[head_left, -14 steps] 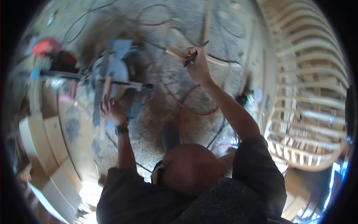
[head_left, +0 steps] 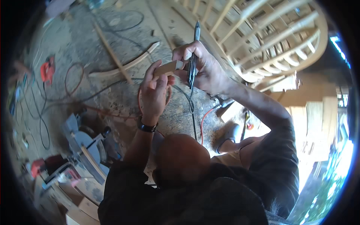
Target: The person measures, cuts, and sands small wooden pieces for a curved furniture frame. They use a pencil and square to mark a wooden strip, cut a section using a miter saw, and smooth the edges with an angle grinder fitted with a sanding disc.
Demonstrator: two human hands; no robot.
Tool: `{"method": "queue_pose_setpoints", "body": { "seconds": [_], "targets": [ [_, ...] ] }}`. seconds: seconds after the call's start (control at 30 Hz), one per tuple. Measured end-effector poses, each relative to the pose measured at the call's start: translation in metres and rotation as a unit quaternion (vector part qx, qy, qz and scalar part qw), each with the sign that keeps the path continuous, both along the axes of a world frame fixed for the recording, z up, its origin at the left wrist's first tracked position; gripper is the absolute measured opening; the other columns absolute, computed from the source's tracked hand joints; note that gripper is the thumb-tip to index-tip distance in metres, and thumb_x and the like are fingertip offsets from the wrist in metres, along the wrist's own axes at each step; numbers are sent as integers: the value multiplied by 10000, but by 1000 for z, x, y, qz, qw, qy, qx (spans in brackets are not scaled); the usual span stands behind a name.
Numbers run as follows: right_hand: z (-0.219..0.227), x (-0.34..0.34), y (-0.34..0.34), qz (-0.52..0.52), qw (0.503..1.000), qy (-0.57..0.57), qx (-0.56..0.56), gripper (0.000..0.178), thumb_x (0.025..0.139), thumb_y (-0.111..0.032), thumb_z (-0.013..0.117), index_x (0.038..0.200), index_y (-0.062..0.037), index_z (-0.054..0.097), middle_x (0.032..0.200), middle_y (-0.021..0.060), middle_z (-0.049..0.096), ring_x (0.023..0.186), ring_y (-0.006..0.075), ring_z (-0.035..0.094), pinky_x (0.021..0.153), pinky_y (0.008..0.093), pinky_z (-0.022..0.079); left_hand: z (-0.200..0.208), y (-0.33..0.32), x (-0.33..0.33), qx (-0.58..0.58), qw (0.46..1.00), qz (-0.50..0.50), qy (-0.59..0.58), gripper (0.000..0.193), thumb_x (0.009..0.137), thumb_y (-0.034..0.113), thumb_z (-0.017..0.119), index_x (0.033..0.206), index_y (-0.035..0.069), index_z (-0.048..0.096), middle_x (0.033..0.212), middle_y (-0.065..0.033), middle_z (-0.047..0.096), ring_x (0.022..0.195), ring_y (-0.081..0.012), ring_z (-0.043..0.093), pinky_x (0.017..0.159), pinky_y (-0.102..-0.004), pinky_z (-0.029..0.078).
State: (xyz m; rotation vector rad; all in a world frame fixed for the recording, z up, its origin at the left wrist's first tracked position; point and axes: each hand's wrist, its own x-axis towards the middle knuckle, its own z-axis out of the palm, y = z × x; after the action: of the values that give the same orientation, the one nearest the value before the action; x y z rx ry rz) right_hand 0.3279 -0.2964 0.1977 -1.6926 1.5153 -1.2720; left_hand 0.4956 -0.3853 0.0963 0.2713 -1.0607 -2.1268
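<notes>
A short, pale wooden piece (head_left: 165,69) spans the gap between my two hands, its end wall lighter than its side. My left hand (head_left: 154,92) grips its left end, with the fingers behind and the thumb in front. At the other end, fingers of my right hand (head_left: 207,71) touch the piece. The same right hand clasps a dark and silver pen (head_left: 197,33), held upright with its narrow tip pointing away from me. The right palm partly hides how the fingers close on the wood.
A mitre saw (head_left: 84,140) stands at the lower left. A large ribbed wooden frame (head_left: 262,48) fills the upper right. Across the dusty floor lie a curved wooden strip (head_left: 131,64), a straight stick (head_left: 108,48), cables and a red hose (head_left: 203,125). A red tool (head_left: 47,71) lies far left.
My left hand has left the stick by the saw and come up to the short wooden piece. My right hand still has the pen. The view has swung right, toward the ribbed frame.
</notes>
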Motion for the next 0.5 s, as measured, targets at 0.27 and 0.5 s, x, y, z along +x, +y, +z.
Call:
{"method": "queue_pose_setpoints", "body": {
  "seconds": [0.27, 0.5],
  "targets": [
    [51, -70, 154, -190, 980, -27, -58, 380, 924, 26, 712, 1254, -36, 534, 1128, 102, 657, 1067, 166, 675, 887, 323, 559, 68, 43, -108, -294, 941, -169, 13, 389, 967, 5, 682, 1333, -10, 550, 1248, -125, 615, 1119, -175, 606, 977, -338, 505],
    [11, -135, 291, -313, 943, -9, -111, 507, 873, 40, 688, 1360, -31, 567, 1075, 124, 708, 1006, 224, 714, 892, 358, 579, 120, 148, -233, -474, 828, -298, -30, 341, 927, -99, 632, 1257, -17, 610, 1301, -148, 587, 1190, -202, 598, 1040, -355, 482]
  ]
}}
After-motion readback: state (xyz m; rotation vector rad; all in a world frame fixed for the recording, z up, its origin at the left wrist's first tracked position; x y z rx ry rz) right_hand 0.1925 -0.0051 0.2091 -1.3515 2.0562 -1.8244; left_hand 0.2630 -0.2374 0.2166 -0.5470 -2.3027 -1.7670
